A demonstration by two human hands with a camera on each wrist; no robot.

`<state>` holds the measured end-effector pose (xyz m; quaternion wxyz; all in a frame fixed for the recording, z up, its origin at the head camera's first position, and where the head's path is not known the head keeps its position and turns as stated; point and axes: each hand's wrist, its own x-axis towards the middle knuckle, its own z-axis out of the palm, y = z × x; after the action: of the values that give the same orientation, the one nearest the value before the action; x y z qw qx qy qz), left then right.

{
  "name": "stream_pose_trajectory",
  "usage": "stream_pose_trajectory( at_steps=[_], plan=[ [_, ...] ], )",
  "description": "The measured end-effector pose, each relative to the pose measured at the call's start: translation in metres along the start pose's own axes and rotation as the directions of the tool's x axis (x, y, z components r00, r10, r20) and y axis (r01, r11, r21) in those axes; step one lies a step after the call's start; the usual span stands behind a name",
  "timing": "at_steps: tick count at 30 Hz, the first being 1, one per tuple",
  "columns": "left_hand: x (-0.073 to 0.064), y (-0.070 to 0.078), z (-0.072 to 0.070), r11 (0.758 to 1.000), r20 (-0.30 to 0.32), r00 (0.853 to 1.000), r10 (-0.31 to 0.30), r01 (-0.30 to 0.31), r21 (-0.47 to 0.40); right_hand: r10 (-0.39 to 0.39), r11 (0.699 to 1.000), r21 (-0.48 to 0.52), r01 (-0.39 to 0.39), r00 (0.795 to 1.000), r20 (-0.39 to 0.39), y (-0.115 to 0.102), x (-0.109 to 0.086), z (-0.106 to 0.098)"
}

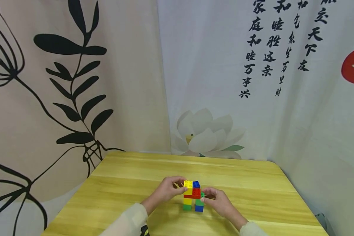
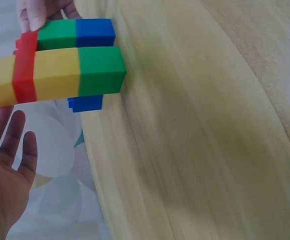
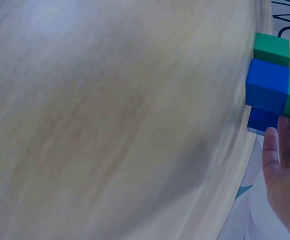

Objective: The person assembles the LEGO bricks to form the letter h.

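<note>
Both hands hold a small structure of toy building blocks point(image 1: 188, 191). On its upper left is a yellow block point(image 1: 188, 184), which my left hand point(image 1: 167, 190) pinches between thumb and fingers. From the right, my right hand point(image 1: 219, 200) grips it at a green block point(image 1: 202, 195). A flat red brick point(image 1: 191, 197) bridges two legs, one ending in a green block point(image 2: 102, 71), the other in a blue block point(image 3: 267, 86). Another red block point(image 1: 196, 192) and a blue block point(image 1: 196, 184) show on top. Whether the legs touch the table cannot be told.
The wooden table point(image 1: 129, 190) extends around the hands, its far edge meeting a printed curtain point(image 1: 206, 82) with a lotus and writing. A second curtain point(image 1: 135, 82) with dark leaf shapes hangs at the left.
</note>
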<state>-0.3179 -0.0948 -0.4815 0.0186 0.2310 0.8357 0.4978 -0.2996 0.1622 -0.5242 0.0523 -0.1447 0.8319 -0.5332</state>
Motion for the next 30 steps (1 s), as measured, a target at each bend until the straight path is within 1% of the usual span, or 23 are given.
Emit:
stream_pose_trajectory(
  at_steps=[3,8,14,16,18,21,24,27,30],
  plan=[
    [0.0,-0.003,0.002,1.0,-0.008,1.0,0.015,-0.015,-0.009,0.005,1.0,-0.013,-0.005,1.0,-0.001,-0.001,0.0,-0.001],
    [0.0,-0.003,0.004,1.0,-0.025,1.0,0.014,-0.015,-0.021,0.014,1.0,-0.018,-0.014,1.0,-0.004,-0.001,0.001,-0.003],
    [-0.009,-0.012,0.013,0.999,-0.036,0.999,-0.018,0.016,-0.049,0.017,1.0,-0.009,-0.017,1.0,-0.001,0.0,0.0,-0.001],
    [-0.012,-0.014,0.015,0.996,-0.039,0.999,-0.031,0.028,-0.079,0.015,1.0,-0.007,-0.015,1.0,0.0,0.0,-0.001,0.0],
    [-0.014,-0.016,0.016,0.993,-0.042,0.999,-0.031,0.026,-0.112,0.011,1.0,-0.011,-0.011,1.0,-0.004,0.0,-0.001,0.001],
    [-0.015,-0.017,0.017,0.987,-0.025,0.999,-0.031,0.026,-0.157,0.013,1.0,-0.012,-0.013,1.0,-0.017,-0.001,-0.002,0.002],
    [-0.017,-0.019,0.019,0.985,0.003,0.999,-0.038,0.038,-0.171,0.028,1.0,-0.006,-0.028,0.999,-0.017,-0.001,-0.003,0.001],
    [-0.016,-0.022,0.02,0.985,0.015,0.998,-0.058,0.06,-0.163,0.037,0.999,0.018,-0.037,0.999,0.015,-0.001,-0.003,-0.002],
    [-0.016,-0.022,0.019,0.986,0.014,0.997,-0.072,0.074,-0.152,0.042,0.997,0.07,-0.045,0.998,0.051,-0.001,-0.001,-0.007]
  ],
)
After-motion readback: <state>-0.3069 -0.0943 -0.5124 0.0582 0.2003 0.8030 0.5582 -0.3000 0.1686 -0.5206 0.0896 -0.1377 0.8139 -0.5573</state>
